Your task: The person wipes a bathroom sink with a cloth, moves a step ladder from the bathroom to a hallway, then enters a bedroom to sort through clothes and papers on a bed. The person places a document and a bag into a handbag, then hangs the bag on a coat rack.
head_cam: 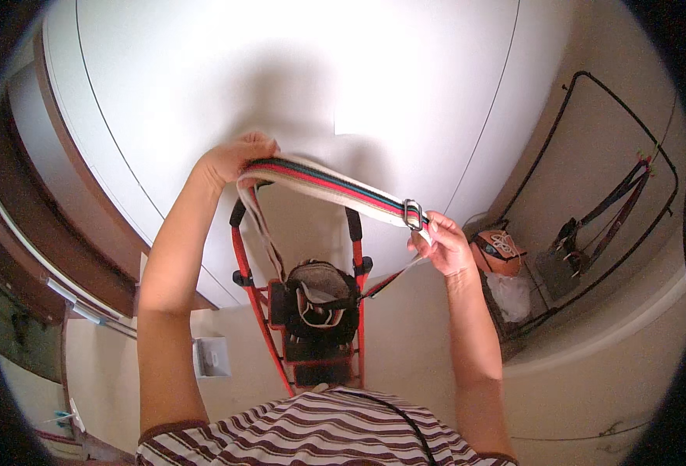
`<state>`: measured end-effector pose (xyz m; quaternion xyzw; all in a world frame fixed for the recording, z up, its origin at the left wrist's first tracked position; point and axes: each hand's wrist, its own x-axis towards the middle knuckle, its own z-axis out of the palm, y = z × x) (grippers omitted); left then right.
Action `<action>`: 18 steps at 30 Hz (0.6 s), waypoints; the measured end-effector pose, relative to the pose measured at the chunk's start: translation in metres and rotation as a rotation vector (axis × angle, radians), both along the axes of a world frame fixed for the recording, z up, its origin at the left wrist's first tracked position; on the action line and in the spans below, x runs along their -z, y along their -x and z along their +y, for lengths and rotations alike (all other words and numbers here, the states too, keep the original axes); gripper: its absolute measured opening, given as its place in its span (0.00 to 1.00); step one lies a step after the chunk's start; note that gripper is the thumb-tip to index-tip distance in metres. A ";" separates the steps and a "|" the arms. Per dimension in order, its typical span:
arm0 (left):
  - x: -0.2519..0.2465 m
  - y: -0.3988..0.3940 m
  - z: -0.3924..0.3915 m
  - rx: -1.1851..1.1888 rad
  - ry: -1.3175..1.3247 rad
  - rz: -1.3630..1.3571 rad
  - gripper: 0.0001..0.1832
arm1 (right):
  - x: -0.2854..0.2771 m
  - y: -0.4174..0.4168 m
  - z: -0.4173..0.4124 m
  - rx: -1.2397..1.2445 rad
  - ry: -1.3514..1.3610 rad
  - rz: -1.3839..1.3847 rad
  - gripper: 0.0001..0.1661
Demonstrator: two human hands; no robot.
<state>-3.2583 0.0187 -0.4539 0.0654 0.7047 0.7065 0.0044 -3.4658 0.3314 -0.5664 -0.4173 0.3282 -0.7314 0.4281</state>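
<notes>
A striped webbing strap (331, 183) in white, red, black and green stretches between my two hands. My left hand (239, 156) grips its left end, where the webbing folds over and hangs down. On the other side, my right hand (445, 242) pinches the strap just beyond a dark slide buckle (412, 214). Both ends lead down to a dark bag (322, 294), whose mouth gapes and shows a pale lining. The bag rests on a red step ladder (255, 303) with black steps and black handle grips, standing between my arms.
A white panelled surface (413, 87) rises in front of me. On the right are a black tubular frame (570, 110), hanging dark straps (617, 212), an orange bag (497, 253) and a clear plastic bag (509, 297). A small grey box (212, 356) sits left of the ladder.
</notes>
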 end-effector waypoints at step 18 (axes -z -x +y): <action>0.061 0.052 0.095 -0.136 0.610 0.111 0.17 | -0.026 -0.023 -0.025 0.102 -0.020 0.111 0.08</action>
